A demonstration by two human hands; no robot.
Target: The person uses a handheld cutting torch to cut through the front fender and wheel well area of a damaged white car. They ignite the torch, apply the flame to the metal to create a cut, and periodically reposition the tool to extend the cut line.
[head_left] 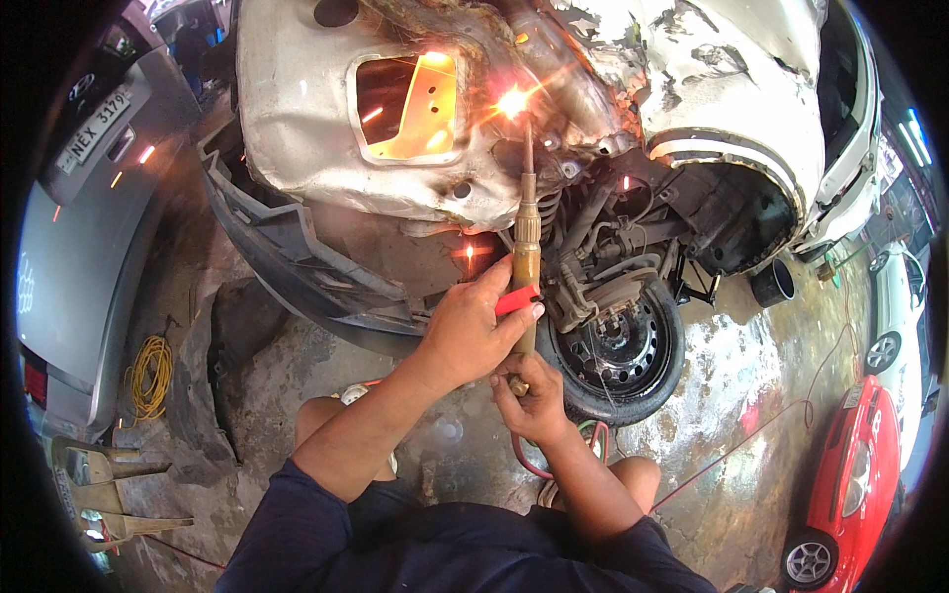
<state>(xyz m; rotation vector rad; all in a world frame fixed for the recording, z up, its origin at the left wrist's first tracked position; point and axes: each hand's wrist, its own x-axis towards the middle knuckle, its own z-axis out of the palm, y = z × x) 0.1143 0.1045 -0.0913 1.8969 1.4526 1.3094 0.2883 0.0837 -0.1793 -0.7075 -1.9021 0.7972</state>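
My left hand point(473, 331) is closed round the brass body of a gas torch point(528, 222), and a small red lighter point(516, 300) is pinched against it by the thumb. Below it, my right hand point(534, 400) grips the torch's lower end at the valve knob. The torch points away from me, and its tip meets a dazzling glow point(512, 103) on the bare, stripped body panel point(306, 119) of a damaged white car. Glare hides the metal right at the tip. Orange light fills the square cutout beside it, and sparks fly to the left.
A wheel point(643, 381) lies under the exposed brake and suspension. The wheel arch point(727, 148) is to the right. A detached black bumper point(297, 282) curves at left, near a yellow coiled cord point(150, 381). Red-and-green hoses point(529, 460) run below my hands. A red car point(855, 474) stands at right.
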